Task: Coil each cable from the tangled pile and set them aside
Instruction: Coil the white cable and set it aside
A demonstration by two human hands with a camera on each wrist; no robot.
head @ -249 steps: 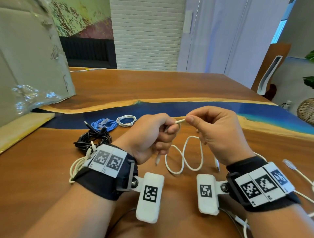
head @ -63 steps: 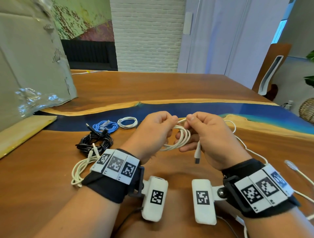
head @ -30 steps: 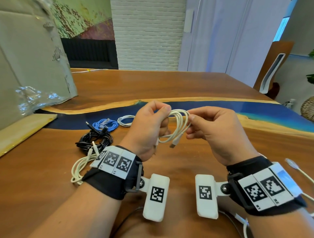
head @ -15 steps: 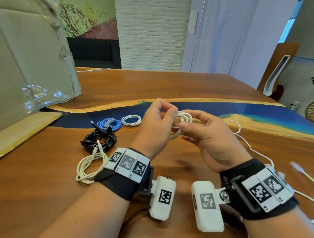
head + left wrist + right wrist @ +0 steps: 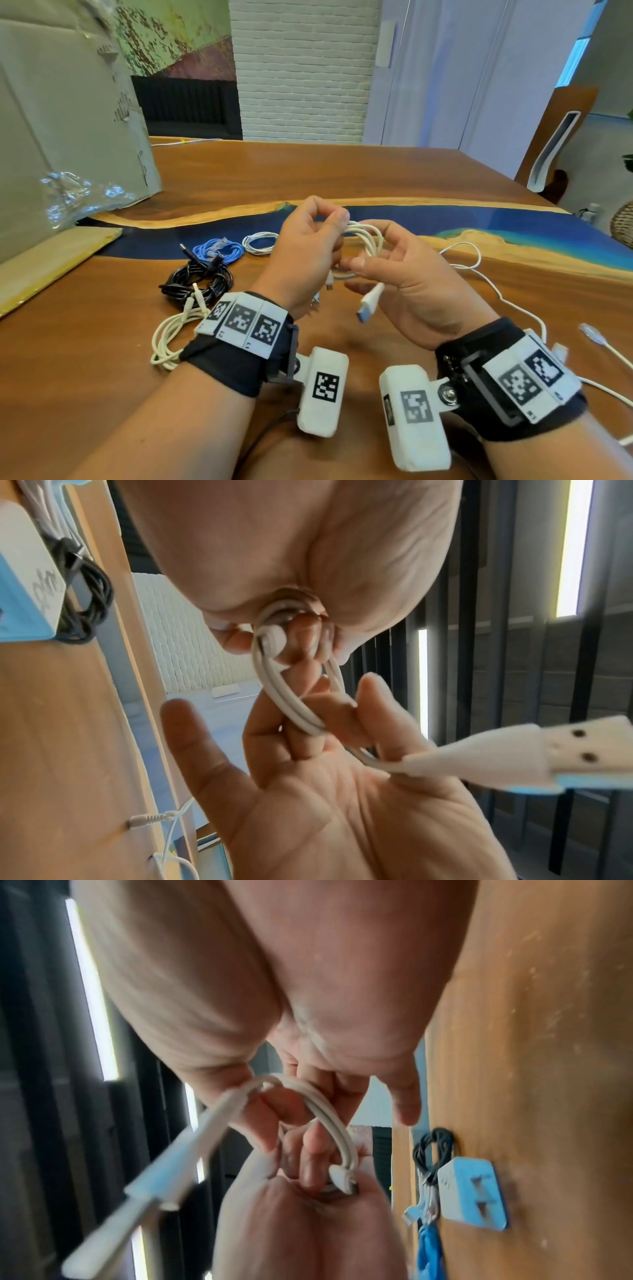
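A white USB cable [image 5: 367,236], wound into a small coil, hangs between both hands above the table. My left hand [image 5: 334,216] pinches the top of the coil [image 5: 274,642] with thumb and fingers. My right hand [image 5: 368,262] is turned palm up, its fingers hooked through the loops [image 5: 301,718]. The cable's tail runs between the right fingers, and the USB plug [image 5: 369,301] dangles below them. In the right wrist view the coil [image 5: 330,1118] and the blurred plug [image 5: 161,1175] show in front of the left palm.
Coiled cables lie at the left on the wooden table [image 5: 85,342]: a black one [image 5: 197,278], a blue one [image 5: 219,248], a small white one [image 5: 260,242] and a cream one [image 5: 169,330]. Loose white cables [image 5: 479,270] trail at the right. Cardboard [image 5: 61,137] stands far left.
The right hand has rolled palm up with its fingers hooked into the coil, and the USB plug now dangles below it. The left hand still pinches the coil's top.
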